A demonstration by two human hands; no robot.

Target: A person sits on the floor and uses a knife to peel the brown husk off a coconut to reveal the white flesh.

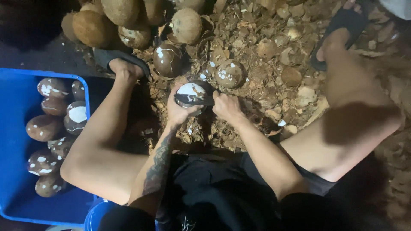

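1. The person squats over a floor littered with coconut shell scraps [274, 47], feet in dark sandals planted wide.
2. The left hand [180, 112] wraps round a partly peeled coconut [192, 92], its grip closed on it from below, holding it just above the scraps between the knees.
3. The right hand [227, 106] is closed on the handle of a dark blade [192, 100] that lies across the coconut's white patch.
4. Two more partly peeled coconuts [168, 60] lie just beyond, touching the litter.
5. A heap of brown husked coconuts [92, 28] sits at the far left.
6. A blue crate [13, 141] beside the left knee holds several brown, white-flecked peeled coconuts [43, 127].
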